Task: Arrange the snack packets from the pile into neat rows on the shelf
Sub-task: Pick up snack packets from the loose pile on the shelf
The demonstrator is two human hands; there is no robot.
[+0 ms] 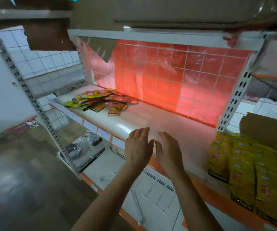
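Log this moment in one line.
left hand: open | right hand: open | pile: left end of shelf | step: nothing picked yet

The person shows as two slim, bare forearms [108, 194] ending in bare hands. The left hand [138, 148] and right hand [167, 151] have slender fingers [144, 132]; blur hides finer detail.

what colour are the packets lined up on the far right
The lined-up packets are mostly yellow; the head view shows them.

White tiled wall [51, 62] left; red-lit tiles [176, 77] behind; grey concrete floor [17, 180]; perforated metal upright [28, 93].
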